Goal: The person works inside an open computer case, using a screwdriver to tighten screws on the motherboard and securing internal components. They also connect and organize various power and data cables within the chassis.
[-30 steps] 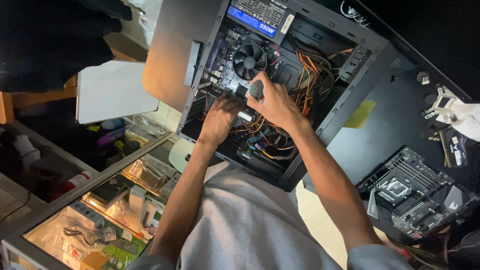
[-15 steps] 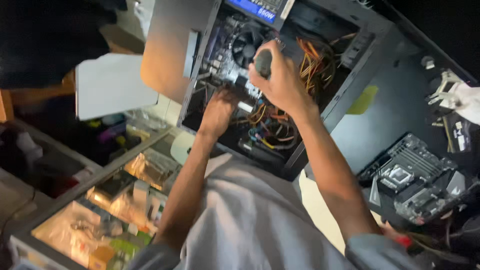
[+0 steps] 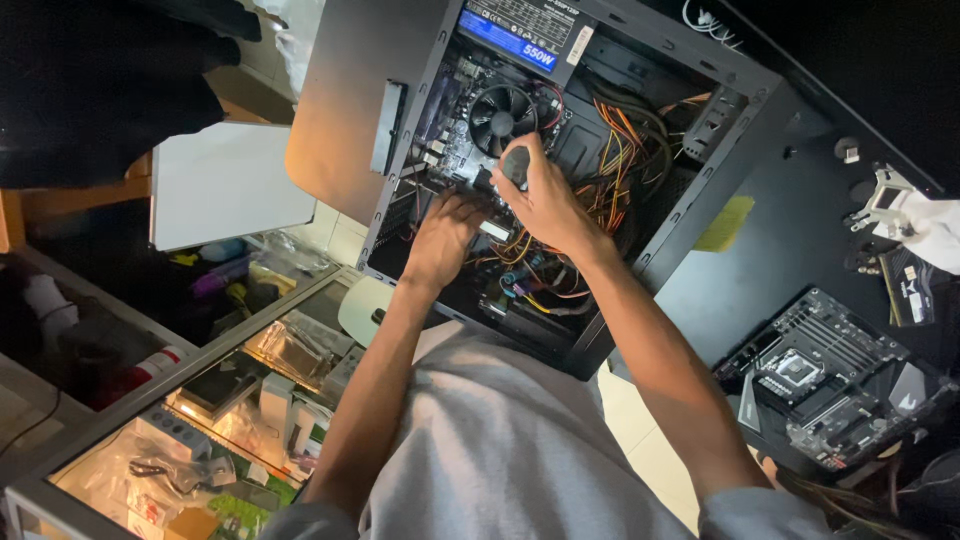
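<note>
Head view: right hand (image 3: 545,205) grips a screwdriver (image 3: 516,166) just below the fan (image 3: 503,118), left hand (image 3: 440,240) beside it, fingers hidden; looks like unscrewing, needing steady pressure.

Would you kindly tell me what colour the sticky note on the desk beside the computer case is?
Yellow: the sticky note shows best in the head view, right of the computer case.

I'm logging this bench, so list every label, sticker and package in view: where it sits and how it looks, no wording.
Power supply label: top of the open computer case, rectangular, blue band with grey and white panels.
Yellow sticky note: on the dark surface right of the case, slanted rectangle.
Clear plastic packets: inside the glass display counter at lower left, holding small parts.
White boxes: same counter, upright.
No screens show.
</note>
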